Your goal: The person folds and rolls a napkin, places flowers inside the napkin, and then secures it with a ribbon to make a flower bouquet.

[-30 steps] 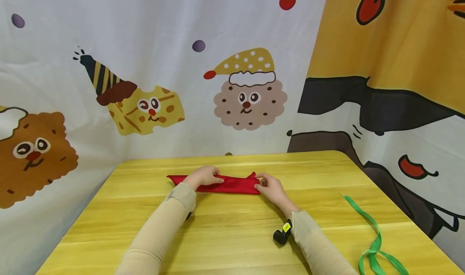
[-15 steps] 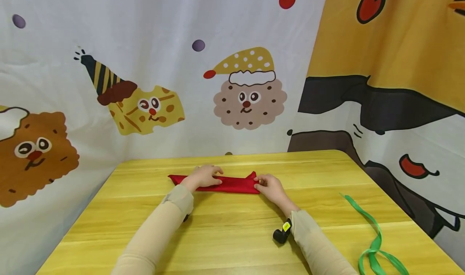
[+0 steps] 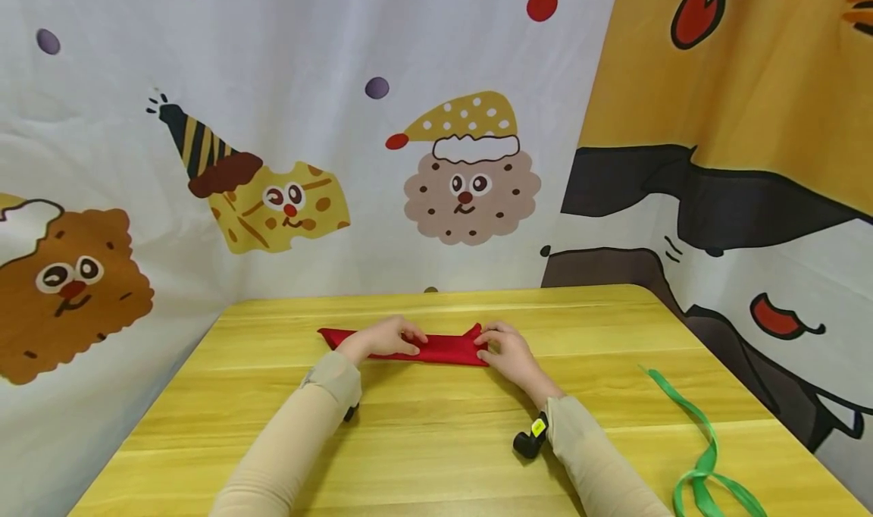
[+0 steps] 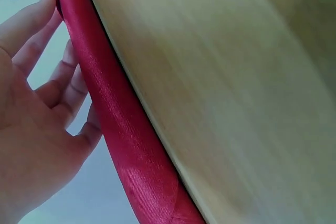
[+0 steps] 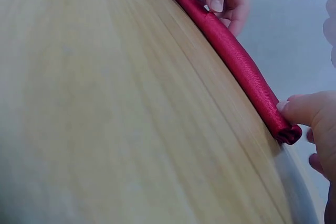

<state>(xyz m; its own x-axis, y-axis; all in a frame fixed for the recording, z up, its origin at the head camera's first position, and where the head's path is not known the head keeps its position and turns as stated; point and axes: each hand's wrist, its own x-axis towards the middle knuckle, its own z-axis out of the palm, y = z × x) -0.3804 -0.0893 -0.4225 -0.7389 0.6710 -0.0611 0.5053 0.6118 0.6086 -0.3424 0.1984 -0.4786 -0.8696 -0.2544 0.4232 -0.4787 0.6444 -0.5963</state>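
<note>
A red satin cloth (image 3: 443, 349), rolled into a long narrow strip, lies across the far part of the table. Its left end tapers to a point, and a small corner sticks up near its right end. My left hand (image 3: 385, 338) is over the middle of the roll; its loosely bent fingers (image 4: 63, 72) touch the cloth's edge in the left wrist view. At the right end, my right hand (image 3: 510, 356) pinches the cloth, with its thumb (image 5: 299, 107) on the roll just before the coiled end. Some fingertips are hidden behind the cloth.
A green ribbon (image 3: 706, 449) lies in loose loops on the right side of the wooden table (image 3: 436, 433). Behind the table hangs a white curtain (image 3: 307, 70) printed with cartoon snacks. A small black device (image 3: 528, 443) sits at the right wrist.
My left hand has shifted slightly right along the roll, and its index finger has come down onto the cloth. The right hand stays at the right end with little movement.
</note>
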